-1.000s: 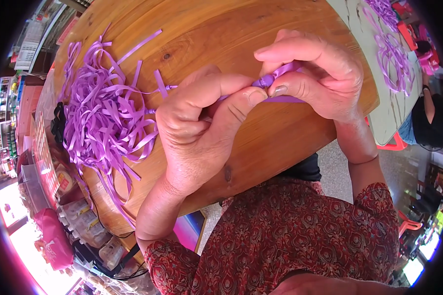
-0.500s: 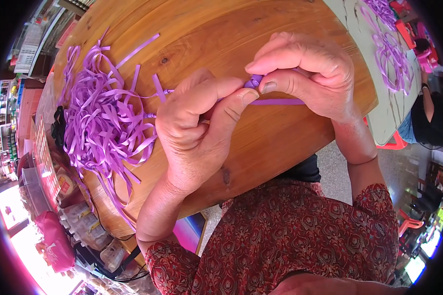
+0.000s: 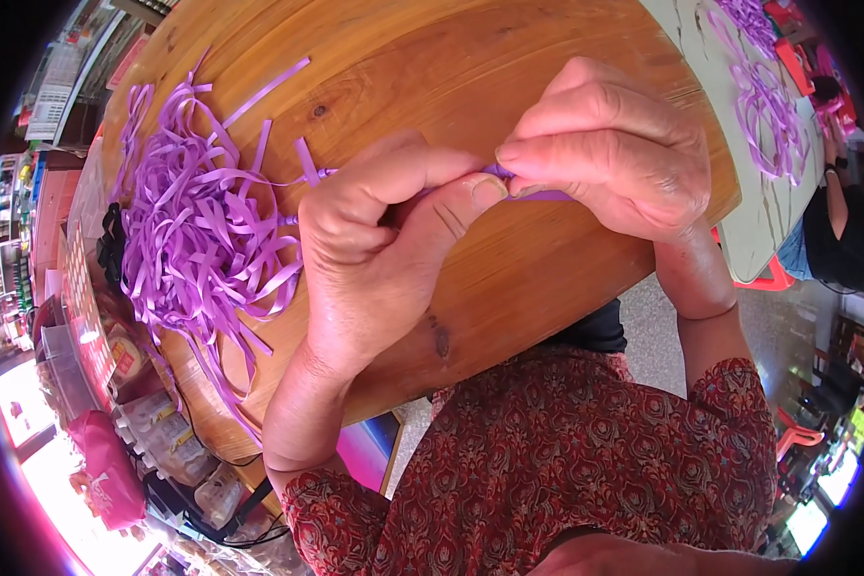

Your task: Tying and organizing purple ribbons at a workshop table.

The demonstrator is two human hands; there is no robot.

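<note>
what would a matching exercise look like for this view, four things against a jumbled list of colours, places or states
1. held ribbon
2. ribbon pile
3. pouch
4. shirt

A. pink, lower left
B. dark red, patterned
C. between left hand and right hand
D. heaped, left of both hands

Pairs: 1-C, 2-D, 3-A, 4-B
</note>
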